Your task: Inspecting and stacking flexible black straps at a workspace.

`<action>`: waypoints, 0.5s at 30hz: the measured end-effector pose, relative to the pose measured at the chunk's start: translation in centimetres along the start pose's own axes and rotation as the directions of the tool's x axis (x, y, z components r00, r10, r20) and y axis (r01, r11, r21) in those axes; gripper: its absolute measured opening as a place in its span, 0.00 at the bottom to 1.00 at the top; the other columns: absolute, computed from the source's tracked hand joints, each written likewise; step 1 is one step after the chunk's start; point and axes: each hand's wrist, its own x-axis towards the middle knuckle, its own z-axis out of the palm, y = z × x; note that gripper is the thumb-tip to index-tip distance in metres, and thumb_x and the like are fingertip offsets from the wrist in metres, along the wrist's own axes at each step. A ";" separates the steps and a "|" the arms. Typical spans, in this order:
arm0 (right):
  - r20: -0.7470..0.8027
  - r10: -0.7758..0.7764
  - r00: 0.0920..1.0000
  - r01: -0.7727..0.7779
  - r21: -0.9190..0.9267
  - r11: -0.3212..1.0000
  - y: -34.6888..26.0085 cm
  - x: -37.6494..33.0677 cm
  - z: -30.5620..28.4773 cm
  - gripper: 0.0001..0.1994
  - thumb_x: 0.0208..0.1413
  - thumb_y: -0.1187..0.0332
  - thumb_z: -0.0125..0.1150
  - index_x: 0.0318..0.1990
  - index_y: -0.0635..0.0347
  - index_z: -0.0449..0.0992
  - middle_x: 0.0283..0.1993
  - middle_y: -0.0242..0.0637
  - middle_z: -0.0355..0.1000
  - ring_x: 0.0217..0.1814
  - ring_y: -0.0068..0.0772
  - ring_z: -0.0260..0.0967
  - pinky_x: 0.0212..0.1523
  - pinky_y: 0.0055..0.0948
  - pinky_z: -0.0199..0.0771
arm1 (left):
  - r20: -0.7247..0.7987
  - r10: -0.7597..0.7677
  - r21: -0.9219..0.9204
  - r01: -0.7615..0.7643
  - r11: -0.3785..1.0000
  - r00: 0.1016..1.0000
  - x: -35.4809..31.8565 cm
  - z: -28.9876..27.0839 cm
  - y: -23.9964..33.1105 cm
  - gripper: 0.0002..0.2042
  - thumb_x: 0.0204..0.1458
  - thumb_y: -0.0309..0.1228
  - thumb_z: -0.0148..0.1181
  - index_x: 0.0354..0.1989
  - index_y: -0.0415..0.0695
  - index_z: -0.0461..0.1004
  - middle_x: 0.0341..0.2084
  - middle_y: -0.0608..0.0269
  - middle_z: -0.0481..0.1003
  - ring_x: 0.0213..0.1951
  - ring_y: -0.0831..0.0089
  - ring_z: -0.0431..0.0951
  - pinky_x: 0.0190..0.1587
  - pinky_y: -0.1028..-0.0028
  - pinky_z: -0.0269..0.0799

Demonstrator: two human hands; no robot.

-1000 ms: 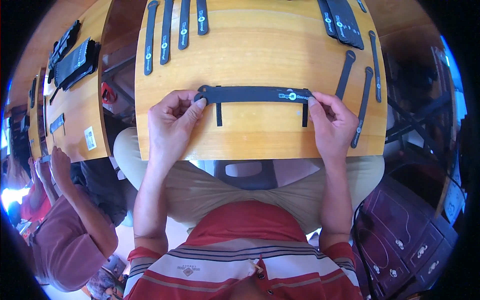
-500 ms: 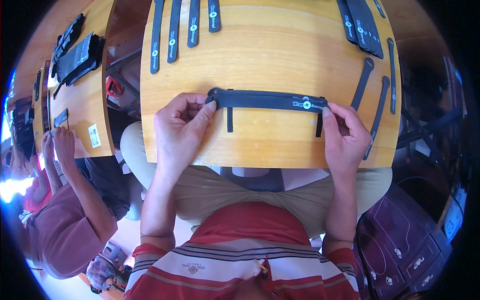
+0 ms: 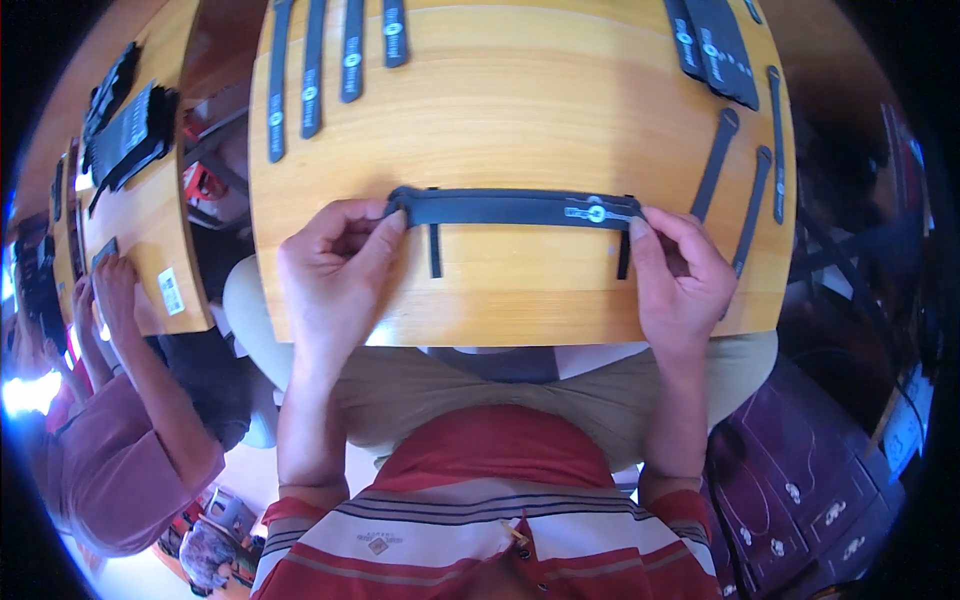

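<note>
Two black hook-and-loop straps [image 3: 490, 208] with white print, one lying over the other, stretch level between my hands near the table's front edge. My left hand [image 3: 335, 265] pinches their rounded left ends between thumb and fingers. At the printed right ends, my right hand [image 3: 682, 275] has a matching pinch. Beneath the straps, two narrow black strips, a left strip [image 3: 435, 252] and a right strip [image 3: 624, 256], run toward me across the wooden table [image 3: 520, 300]. How many layers are stacked in my grip is hard to make out.
Several single black straps [image 3: 312, 80] lie at the table's far left. A stack of wider black straps [image 3: 715, 55] sits at the far right, with loose straps [image 3: 718, 165] nearer me. On the left, a co-worker's hands [image 3: 115, 290] work at another wooden table [image 3: 185, 285].
The view has shifted a little, so the table appears farther left and lower. Both hands keep their hold on the straps, whose layers still overlap.
</note>
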 end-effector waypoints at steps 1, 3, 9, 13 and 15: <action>0.003 -0.020 1.000 0.020 -0.051 0.999 0.0 0.1 0.0 0.06 0.55 0.81 0.65 0.41 0.70 0.80 0.35 0.37 0.77 0.31 0.18 0.73 0.30 0.17 0.71 | -0.004 -0.013 0.002 0.013 1.000 1.000 -0.1 0.0 0.2 0.05 0.56 0.20 0.65 0.39 0.33 0.79 0.28 0.68 0.79 0.28 0.87 0.74 0.32 0.86 0.70; 0.015 -0.024 1.000 0.025 -0.115 0.993 -0.4 0.2 -0.1 0.07 0.54 0.81 0.64 0.41 0.70 0.80 0.35 0.40 0.78 0.30 0.20 0.74 0.29 0.20 0.72 | -0.022 -0.005 -0.008 0.005 1.000 1.000 -0.1 0.1 0.0 0.05 0.57 0.20 0.65 0.40 0.33 0.79 0.27 0.68 0.79 0.27 0.87 0.74 0.32 0.86 0.69; 0.020 -0.031 0.999 0.033 -0.094 0.995 -0.4 0.3 -0.2 0.07 0.55 0.81 0.64 0.41 0.69 0.80 0.34 0.41 0.78 0.30 0.23 0.76 0.29 0.21 0.74 | -0.037 -0.011 0.031 0.012 0.999 0.999 -0.1 0.1 0.1 0.05 0.56 0.21 0.66 0.39 0.33 0.79 0.26 0.68 0.78 0.27 0.87 0.73 0.31 0.86 0.68; 0.003 0.003 1.000 -0.003 -0.057 0.998 -0.3 0.3 -0.2 0.06 0.54 0.81 0.65 0.39 0.68 0.79 0.33 0.40 0.77 0.30 0.23 0.76 0.28 0.21 0.75 | -0.024 -0.012 0.036 0.013 0.999 1.000 0.0 0.1 0.0 0.05 0.56 0.22 0.67 0.39 0.34 0.79 0.26 0.68 0.79 0.27 0.88 0.73 0.31 0.86 0.68; 0.008 0.011 1.000 -0.010 -0.073 0.997 -0.4 0.4 -0.3 0.05 0.54 0.82 0.65 0.37 0.68 0.77 0.32 0.40 0.77 0.29 0.23 0.77 0.28 0.22 0.76 | -0.021 0.006 0.037 -0.005 0.999 1.000 0.0 0.1 -0.1 0.06 0.56 0.23 0.67 0.39 0.34 0.79 0.27 0.68 0.79 0.27 0.88 0.73 0.30 0.86 0.68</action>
